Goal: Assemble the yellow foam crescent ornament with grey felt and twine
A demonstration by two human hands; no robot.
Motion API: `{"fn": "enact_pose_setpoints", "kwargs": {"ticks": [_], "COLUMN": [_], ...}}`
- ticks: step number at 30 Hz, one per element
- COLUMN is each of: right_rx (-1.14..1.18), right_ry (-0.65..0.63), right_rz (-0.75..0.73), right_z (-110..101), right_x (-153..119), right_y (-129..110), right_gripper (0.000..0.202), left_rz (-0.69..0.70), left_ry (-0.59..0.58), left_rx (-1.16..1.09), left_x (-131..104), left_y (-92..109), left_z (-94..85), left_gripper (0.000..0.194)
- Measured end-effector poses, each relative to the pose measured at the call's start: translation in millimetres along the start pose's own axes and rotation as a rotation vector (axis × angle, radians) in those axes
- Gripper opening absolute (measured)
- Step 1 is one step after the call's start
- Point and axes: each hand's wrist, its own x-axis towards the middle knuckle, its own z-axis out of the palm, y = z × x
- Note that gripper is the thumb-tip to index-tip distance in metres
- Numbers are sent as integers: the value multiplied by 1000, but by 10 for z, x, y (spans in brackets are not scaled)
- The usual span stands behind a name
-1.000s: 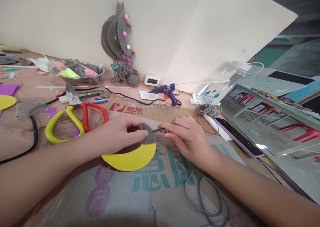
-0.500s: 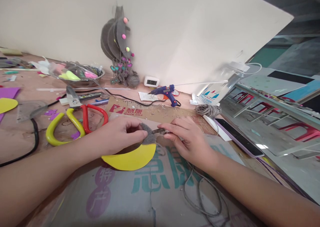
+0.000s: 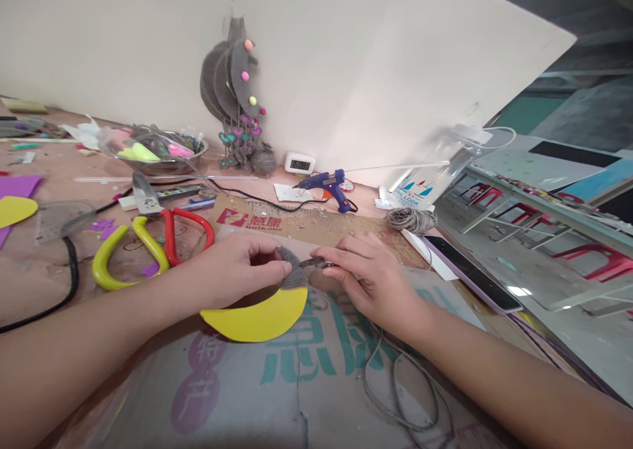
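My left hand pinches a yellow crescent-shaped piece by its upper part, thumb on top. Grey yarn covers that piece's upper right end, beside my thumb. In my right hand, thumb and fingers close on a slim dark metal tool, which looks like tweezers. Its tip points left and meets the yarn-covered edge; the exact contact is too small to make out. Loose loops of grey cord lie below my right wrist.
Printed cardboard lies under my hands. Scissors with yellow and red handles rest at left. Behind are a blue glue gun, a small clock and a bowl of craft bits. A yarn bundle and phone sit right.
Both hands keep nearly the same pose. The tool's tip stays at the yarn-covered edge, and the whole view has shifted very slightly.
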Motion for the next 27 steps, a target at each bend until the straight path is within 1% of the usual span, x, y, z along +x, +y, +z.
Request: {"fn": "enact_pose_setpoints", "kwargs": {"ticks": [6, 12, 15, 17, 19, 21, 23, 25, 27], "right_rx": [24, 39, 98, 200, 308, 408, 501, 588, 680], "right_ry": [12, 7, 43, 99, 116, 65, 0, -50, -90], "right_rz": [-14, -15, 61, 140, 236, 342, 413, 434, 451], "right_z": [2, 10, -1, -14, -22, -12, 20, 62, 97], "right_x": [10, 7, -6, -15, -18, -15, -7, 4, 18], "right_y": [-6, 15, -13, -58, -110, -150, -165, -161, -156], "right_gripper": [24, 24, 26, 27, 29, 31, 26, 17, 12], "left_rz": [17, 7, -22, -28, -23, -20, -19, -12, 2], "left_ry": [-6, -10, -14, -6, 0, -8, -14, -8, 1], "left_rx": [32, 10, -39, -62, -79, -100, -113, -106, -90], "left_x": [8, 13, 5, -2, -7, -8, -4, 1, 4], "left_y": [1, -14, -6, 4, 10, 11, 6, -2, -5], "left_z": [-6, -4, 4, 8, 7, 0, -8, -16, -18], "left_gripper": [27, 27, 26, 27, 29, 31, 33, 35, 36]}}
